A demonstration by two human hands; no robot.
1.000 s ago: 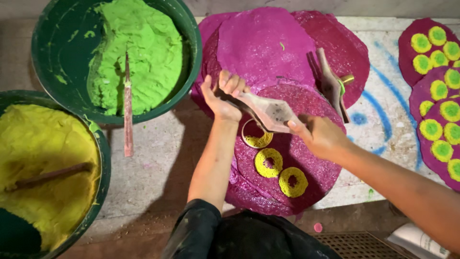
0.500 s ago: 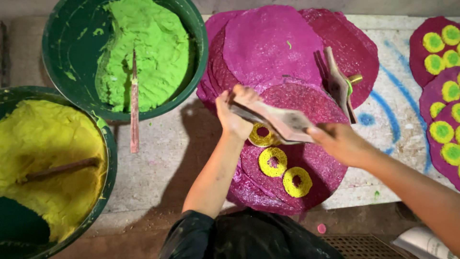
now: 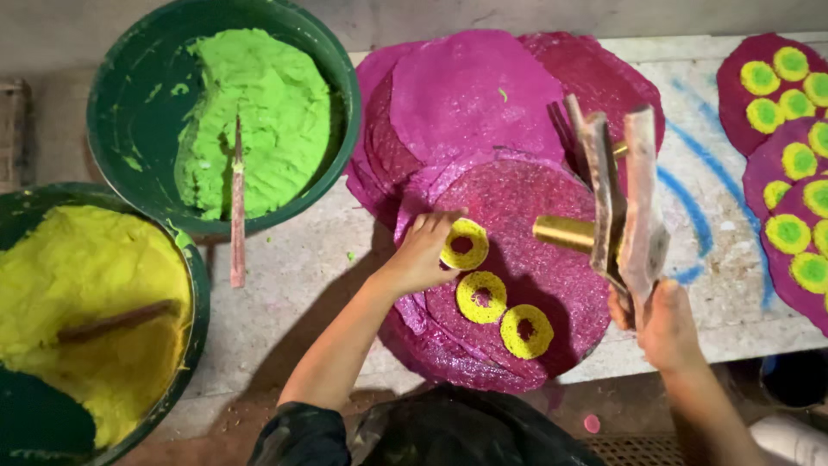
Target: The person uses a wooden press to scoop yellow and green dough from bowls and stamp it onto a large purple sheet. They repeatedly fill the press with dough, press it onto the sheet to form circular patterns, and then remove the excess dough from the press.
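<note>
A stack of magenta discs lies on the worktable. On the top disc sit three yellow rings; my left hand touches the upper ring, fingers on its left edge. Two more rings lie below it, each showing magenta through its centre. My right hand grips a wooden press tool with a brass nozzle, lifted upright above the disc's right side.
A green tub of bright green paste holds a stick at the upper left. A second tub of yellow paste stands at the left. Finished magenta discs with yellow-green dots lie at the right. The table's front edge runs below the discs.
My right hand lifted the press tool off the disc and tipped it upright to the right. A third yellow ring now lies where the tool was, and my left hand dropped onto it.
</note>
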